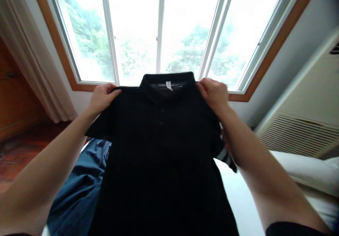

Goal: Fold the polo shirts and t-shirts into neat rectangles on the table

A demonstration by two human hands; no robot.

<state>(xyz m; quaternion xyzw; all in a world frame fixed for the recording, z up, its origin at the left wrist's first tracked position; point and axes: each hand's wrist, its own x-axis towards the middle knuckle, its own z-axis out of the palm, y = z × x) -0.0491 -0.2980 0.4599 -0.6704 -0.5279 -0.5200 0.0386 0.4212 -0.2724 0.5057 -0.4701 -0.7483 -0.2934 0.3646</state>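
Black fabric polo shirt [164, 151] — probably light, limp, best held by the shoulders [129, 95]; left hand [102, 97] and right hand [215, 94] pinch it, flanking its black collar [168, 77].

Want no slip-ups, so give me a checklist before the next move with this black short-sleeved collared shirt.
1. Left hand pinching one shoulder of the black collared shirt: ok.
2. Right hand gripping the opposite shoulder: ok.
3. Shirt front, with small dark round buttons, facing the camera: ok.
4. Buttons fastened: cannot tell.
5. Hem in view: not ok, cut off.
6. Shirt clear of the crumpled dark blue cloth: cannot tell.
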